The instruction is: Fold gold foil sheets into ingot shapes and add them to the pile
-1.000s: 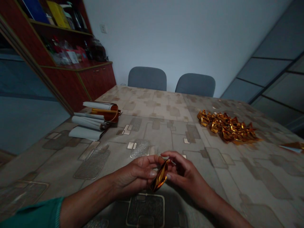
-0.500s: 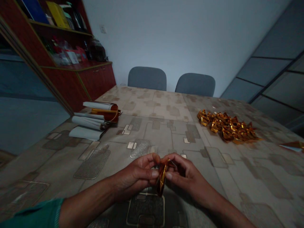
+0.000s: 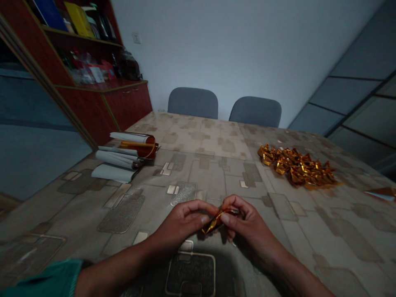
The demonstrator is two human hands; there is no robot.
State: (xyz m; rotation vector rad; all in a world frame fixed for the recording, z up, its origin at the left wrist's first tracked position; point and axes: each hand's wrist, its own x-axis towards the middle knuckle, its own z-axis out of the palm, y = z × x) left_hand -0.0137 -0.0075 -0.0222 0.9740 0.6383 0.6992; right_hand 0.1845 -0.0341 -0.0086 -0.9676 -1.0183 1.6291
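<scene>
Between my two hands is a small folded piece of shiny gold foil paper (image 3: 213,224), held just above the table near its front edge. My left hand (image 3: 188,218) pinches its left end with thumb and fingers. On the other end, the thumb and fingers of my right hand (image 3: 243,218) are closed. Parts of the foil paper are hidden behind the fingers. Farther back on the right lies a cluster of folded gold foil pieces (image 3: 297,165), similar in colour and shine.
A stack of curled sheets, pale outside and gold inside (image 3: 123,159), lies at the table's left. One folded foil piece (image 3: 382,194) is at the far right. Two grey chairs (image 3: 193,103) stand behind the patterned table (image 3: 210,136). A red-brown cabinet (image 3: 126,105) is at the left.
The foil paper has turned from nearly upright to slanting sideways. My left fingers have shifted onto its left end, and my right hand has moved slightly right.
</scene>
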